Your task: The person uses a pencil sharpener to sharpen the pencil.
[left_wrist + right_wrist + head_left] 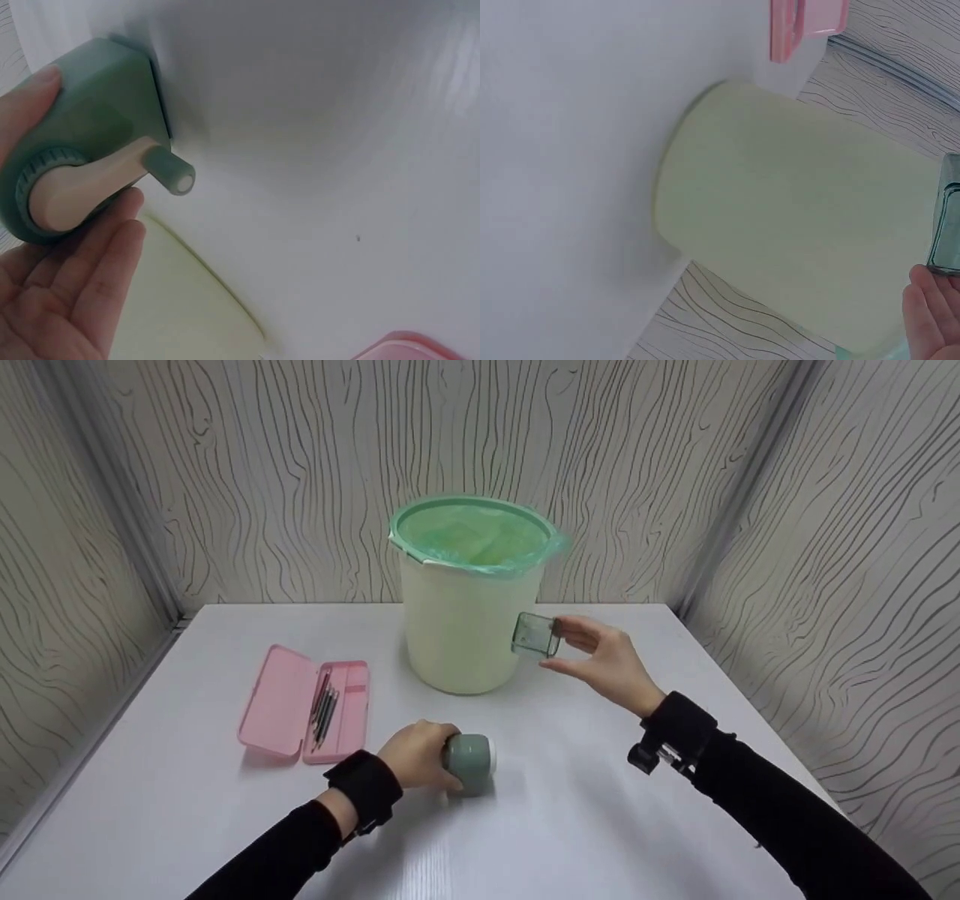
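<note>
My left hand (417, 754) grips a green hand-crank pencil sharpener (470, 761) low over the front middle of the table. In the left wrist view, its beige crank (90, 184) with a green knob (171, 172) faces the camera, the thumb on one side of the body and the fingers on the other. Raised beside the bin's right side, my right hand (604, 660) pinches a clear greenish shavings drawer (535, 633) between thumb and fingers. Only part of that drawer (948, 225) shows at the right wrist view's edge. Whether shavings lie in it I cannot tell.
A tall pale-green bin (465, 622) with a green rim (472, 501) and a liner bag (480, 536) stands at the back middle of the white table (570, 825). Left of it lies an open pink pencil case (277, 701) holding several pencils (324, 716). Wood-patterned walls enclose the back and sides.
</note>
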Motion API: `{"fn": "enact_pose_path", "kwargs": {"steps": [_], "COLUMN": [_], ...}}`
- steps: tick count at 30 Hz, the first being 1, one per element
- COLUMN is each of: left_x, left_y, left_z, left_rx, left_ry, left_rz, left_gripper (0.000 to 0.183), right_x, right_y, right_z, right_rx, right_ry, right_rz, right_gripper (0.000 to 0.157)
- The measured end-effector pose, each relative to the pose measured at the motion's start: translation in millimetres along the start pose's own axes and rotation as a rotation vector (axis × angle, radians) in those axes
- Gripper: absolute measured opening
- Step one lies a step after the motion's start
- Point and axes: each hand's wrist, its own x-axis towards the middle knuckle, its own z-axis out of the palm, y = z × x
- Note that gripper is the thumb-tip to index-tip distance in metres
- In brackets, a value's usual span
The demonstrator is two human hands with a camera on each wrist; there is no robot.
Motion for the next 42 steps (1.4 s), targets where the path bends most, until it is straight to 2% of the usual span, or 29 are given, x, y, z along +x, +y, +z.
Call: {"fn": "enact_pose_path", "kwargs": {"steps": [6, 11, 19, 25, 33, 42], "left_x": [-0.8, -1.5, -2.4, -2.1, 0.1, 0.2], "left_y": [-0.4, -0.1, 0.5, 1.2, -0.3, 1.1], "left_z": [0.0, -0.3, -0.1, -0.2, 0.1, -1.2], "left_rx": [-0.010, -0.018, -0.015, -0.007, -0.013, -0.012], "left_ry": [0.001, -0.002, -0.003, -0.008, -0.004, -0.013], "left_rz": [0.000, -0.001, 0.003, -0.005, 0.001, -0.013], "left_gripper": [0.054, 0.054, 0.056, 0.057, 0.056, 0.056], "right_x": [-30.7, -49.1, -65.4, -74.8, -80.5, -77.6], "right_y": [29.8, 50.3, 74.1, 83.8, 88.1, 87.6], "right_z": [15.5, 29.2, 43.9, 56.5, 76.1, 91.8], "right_rx": [0.007, 0.056, 0.097, 0.107, 0.125, 0.179], "right_ry": [-0.108, -0.212, -0.365, -0.486, -0.525, -0.522], "right_rz": [0.055, 0.093, 0.148, 0.169, 0.173, 0.175], "right_gripper": [0.064, 0.065, 0.066, 0.066, 0.067, 0.067]}}
